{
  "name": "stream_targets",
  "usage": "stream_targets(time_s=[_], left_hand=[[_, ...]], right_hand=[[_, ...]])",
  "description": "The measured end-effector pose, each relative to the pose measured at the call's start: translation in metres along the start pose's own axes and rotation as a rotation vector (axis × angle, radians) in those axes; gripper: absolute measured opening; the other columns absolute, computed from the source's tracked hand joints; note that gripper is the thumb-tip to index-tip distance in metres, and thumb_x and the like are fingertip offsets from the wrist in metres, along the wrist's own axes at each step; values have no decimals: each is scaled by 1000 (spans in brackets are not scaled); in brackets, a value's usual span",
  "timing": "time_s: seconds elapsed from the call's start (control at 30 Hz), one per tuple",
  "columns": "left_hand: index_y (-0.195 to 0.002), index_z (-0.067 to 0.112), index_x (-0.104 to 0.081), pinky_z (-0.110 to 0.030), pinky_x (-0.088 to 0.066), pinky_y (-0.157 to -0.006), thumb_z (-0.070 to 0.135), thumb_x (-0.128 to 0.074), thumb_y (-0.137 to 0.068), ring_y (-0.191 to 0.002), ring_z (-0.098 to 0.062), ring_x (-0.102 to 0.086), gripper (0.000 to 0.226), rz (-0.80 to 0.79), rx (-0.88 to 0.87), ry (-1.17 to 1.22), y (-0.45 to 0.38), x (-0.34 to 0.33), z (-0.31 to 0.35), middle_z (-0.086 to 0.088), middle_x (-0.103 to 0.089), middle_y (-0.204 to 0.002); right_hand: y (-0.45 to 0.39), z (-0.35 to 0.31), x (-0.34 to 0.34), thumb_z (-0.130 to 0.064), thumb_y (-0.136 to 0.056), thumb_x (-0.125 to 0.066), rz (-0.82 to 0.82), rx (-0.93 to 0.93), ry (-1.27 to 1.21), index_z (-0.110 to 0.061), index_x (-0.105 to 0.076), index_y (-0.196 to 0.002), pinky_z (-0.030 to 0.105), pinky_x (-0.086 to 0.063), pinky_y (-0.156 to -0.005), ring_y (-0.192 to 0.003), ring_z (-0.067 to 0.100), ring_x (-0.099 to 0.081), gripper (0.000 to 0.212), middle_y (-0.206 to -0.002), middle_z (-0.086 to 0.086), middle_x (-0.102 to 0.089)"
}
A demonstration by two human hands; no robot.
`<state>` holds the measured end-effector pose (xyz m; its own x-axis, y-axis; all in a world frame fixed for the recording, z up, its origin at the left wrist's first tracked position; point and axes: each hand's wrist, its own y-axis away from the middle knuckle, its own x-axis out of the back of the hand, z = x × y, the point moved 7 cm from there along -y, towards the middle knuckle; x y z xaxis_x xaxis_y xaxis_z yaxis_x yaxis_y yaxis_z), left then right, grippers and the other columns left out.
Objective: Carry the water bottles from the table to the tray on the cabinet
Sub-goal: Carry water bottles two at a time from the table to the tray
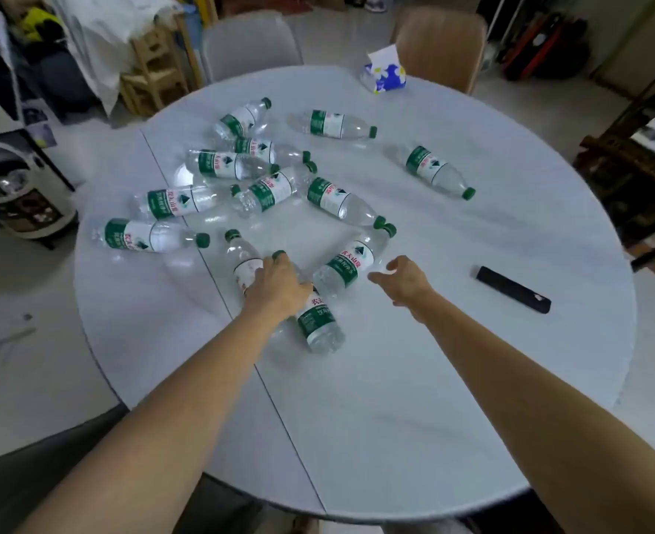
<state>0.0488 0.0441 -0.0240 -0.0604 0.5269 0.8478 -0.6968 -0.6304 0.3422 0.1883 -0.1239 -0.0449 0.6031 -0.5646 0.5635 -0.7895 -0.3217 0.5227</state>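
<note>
Several clear water bottles with green caps and green-white labels lie on their sides on the round white table (395,379). My left hand (277,289) grips the neck end of the nearest bottle (318,327), whose green cap shows at my fingertips. Another bottle (241,260) lies against the left side of that hand. My right hand (404,281) hovers with fingers spread, just right of a slanted bottle (350,264) and apart from it. More bottles lie scattered across the table's far half, one alone at the right (435,171). No tray or cabinet is in view.
A black flat device (512,289) lies on the table to the right of my right hand. A blue-and-white tissue pack (383,77) sits at the far edge. Two chairs, one grey (250,44) and one tan (441,44), stand behind the table. A bin (14,186) stands at the left.
</note>
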Motion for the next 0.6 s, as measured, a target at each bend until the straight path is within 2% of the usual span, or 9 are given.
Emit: stream_targets(time_s=[0.1,0.2,0.3,0.4,0.47,0.53,0.6], left_hand=[[-136,3,-38,-42,-43,-93,41,-52,-94,-124,-34,-43,59,7,8,-98,-25,-10,-2,-18,-45,-134],[-131,1,-41,-39,-45,-87,43,-51,-94,-116,-32,-51,56,-18,-1,-102,-37,-24,-1,-17,-52,-127],[-138,-3,-31,-35,-44,-75,44,-48,-96,-106,-30,-61,66,-63,12,-126,-43,-36,2,-14,-60,-120],[-145,-9,-14,-35,-46,-76,43,-48,-97,-108,-30,-63,78,-86,54,-146,-48,-45,2,-15,-60,-122],[-145,-11,-9,-35,-48,-78,41,-51,-96,-107,-30,-63,83,-82,84,-127,-54,-49,1,-16,-62,-120],[-145,-12,-5,-33,-47,-78,40,-54,-95,-106,-30,-63,88,-79,107,-81,-57,-52,1,-15,-63,-118],[-147,-10,0,-31,-44,-75,39,-57,-94,-105,-29,-64,92,-89,102,-28,-56,-55,2,-15,-63,-117]], right_hand=[[-42,-4,-24,-37,-87,-66,-31,-165,-231,-3,-36,-137,41,-54,-80,-104,30,-58,68,-129,16,-51],[-72,-14,-41,-39,-83,-71,-16,-272,-377,-3,-35,-137,40,-54,-74,-93,31,-60,74,-124,21,-55],[-91,-15,-48,-43,-78,-75,49,-323,-367,-4,-35,-130,39,-56,-66,-88,32,-66,76,-117,20,-60],[-103,-8,-58,-42,-74,-78,39,-353,-336,-4,-39,-126,37,-56,-57,-86,32,-69,76,-111,19,-62],[-109,-4,-63,-36,-73,-80,3,-385,-404,-4,-46,-122,37,-56,-53,-82,31,-70,69,-102,18,-65],[-110,-1,-64,-28,-76,-79,-40,-399,-470,-3,-50,-113,38,-58,-60,-74,28,-69,53,-87,16,-65],[-105,5,-57,-23,-80,-76,-74,-386,-481,-4,-48,-105,37,-57,-60,-67,25,-66,43,-79,14,-61]])
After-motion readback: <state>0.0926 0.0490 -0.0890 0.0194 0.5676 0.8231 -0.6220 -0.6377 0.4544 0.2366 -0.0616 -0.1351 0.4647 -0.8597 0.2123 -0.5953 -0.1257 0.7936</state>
